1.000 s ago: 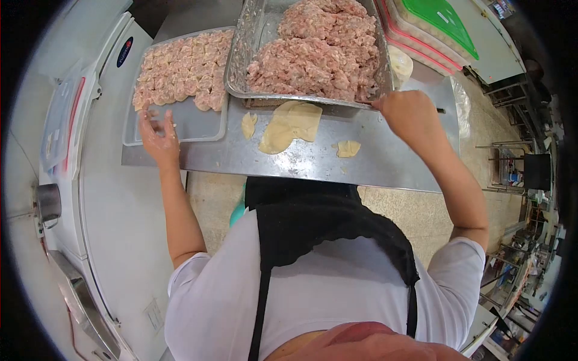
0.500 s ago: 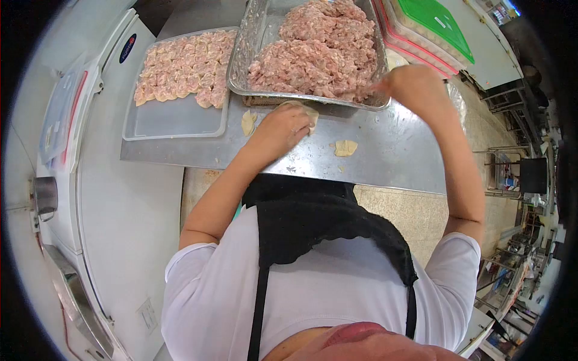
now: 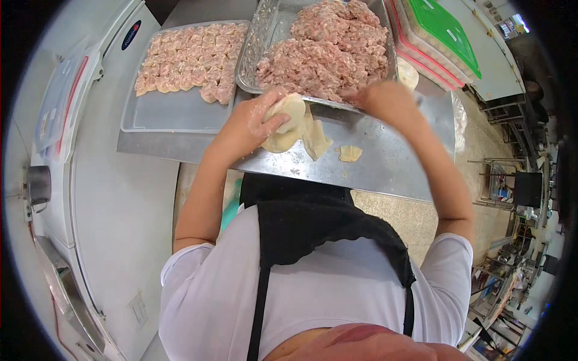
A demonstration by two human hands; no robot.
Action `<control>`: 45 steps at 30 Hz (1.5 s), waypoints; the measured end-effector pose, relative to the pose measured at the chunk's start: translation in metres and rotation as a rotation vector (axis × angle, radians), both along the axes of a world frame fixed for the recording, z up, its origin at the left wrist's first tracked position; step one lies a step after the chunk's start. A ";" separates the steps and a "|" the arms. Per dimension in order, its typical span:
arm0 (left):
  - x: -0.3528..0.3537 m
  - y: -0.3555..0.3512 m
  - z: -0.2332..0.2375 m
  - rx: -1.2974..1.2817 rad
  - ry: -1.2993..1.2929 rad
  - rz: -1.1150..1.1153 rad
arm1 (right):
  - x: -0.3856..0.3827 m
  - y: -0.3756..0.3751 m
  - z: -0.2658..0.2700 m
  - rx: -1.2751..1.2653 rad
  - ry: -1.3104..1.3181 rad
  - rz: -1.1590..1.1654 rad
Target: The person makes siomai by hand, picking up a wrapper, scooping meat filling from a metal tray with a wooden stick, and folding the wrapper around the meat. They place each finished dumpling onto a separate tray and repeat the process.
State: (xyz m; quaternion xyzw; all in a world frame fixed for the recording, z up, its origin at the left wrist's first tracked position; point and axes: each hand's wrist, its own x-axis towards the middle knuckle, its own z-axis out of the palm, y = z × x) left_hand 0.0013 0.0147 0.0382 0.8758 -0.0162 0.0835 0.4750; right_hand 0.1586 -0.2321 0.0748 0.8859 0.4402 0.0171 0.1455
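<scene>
My left hand (image 3: 253, 123) is closed around several thin dough wrappers; a pale round wrapper (image 3: 291, 111) faces up under the thumb, and a looser piece of dough (image 3: 315, 138) hangs beside it. My right hand (image 3: 388, 102), curled and blurred, is at the near right edge of the ground meat (image 3: 337, 60). What its fingers hold I cannot tell. The meat is heaped in a foil-like metal pan (image 3: 245, 69). Left of the pan, a translucent tray (image 3: 171, 115) carries rows of small meat-filled dumplings (image 3: 189, 57); its near strip is bare.
A torn dough scrap (image 3: 350, 154) lies on the steel table (image 3: 391, 165). Right of the pan are a round pale wrapper pile (image 3: 407, 73) and stacked containers with a green lid (image 3: 442, 33). A white freezer (image 3: 123, 180) stands at the left.
My left hand has risen from the table and turned, showing the wrappers in it. The right hand has moved left along the pan's near edge. The camera view has shifted slightly.
</scene>
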 end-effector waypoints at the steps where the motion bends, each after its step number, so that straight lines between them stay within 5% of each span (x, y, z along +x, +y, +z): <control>1: -0.001 0.003 -0.005 -0.007 -0.049 -0.051 | -0.013 0.005 0.001 0.060 0.048 -0.007; 8: -0.012 0.007 -0.004 -0.193 0.063 -0.118 | -0.018 0.030 0.002 0.312 0.172 -0.015; 14: -0.018 0.002 -0.010 -0.014 0.062 -0.108 | -0.007 0.076 -0.007 0.123 -0.068 0.200; 17: -0.019 0.009 -0.031 -0.033 -0.111 -0.146 | -0.022 0.087 0.005 0.148 0.046 0.188; 20: -0.018 0.017 -0.042 0.258 -0.497 -0.143 | -0.011 0.095 0.012 0.246 0.127 0.108; 26: -0.030 0.011 -0.024 0.006 -0.198 -0.194 | -0.008 0.118 -0.007 0.108 -0.104 0.273; 28: -0.037 0.005 -0.008 -0.429 0.197 -0.122 | -0.026 0.108 -0.004 0.188 0.002 0.210; 31: -0.030 0.008 -0.037 -0.376 0.019 -0.105 | -0.025 0.087 -0.012 0.301 0.154 0.058; 33: -0.026 0.012 -0.048 -0.313 -0.125 -0.109 | -0.012 0.069 -0.013 0.530 0.522 -0.003; 35: -0.025 0.012 -0.048 -0.255 -0.260 -0.118 | -0.003 0.060 -0.008 0.505 0.399 -0.031; 37: -0.026 0.012 -0.016 -0.289 0.184 -0.232 | 0.003 0.061 0.007 0.387 0.095 0.016; 40: -0.029 0.002 -0.026 -0.500 0.297 -0.232 | -0.013 0.069 0.003 0.110 0.136 0.074; 45: -0.037 -0.007 -0.036 -0.472 0.199 -0.205 | -0.010 0.046 -0.011 0.311 0.251 0.042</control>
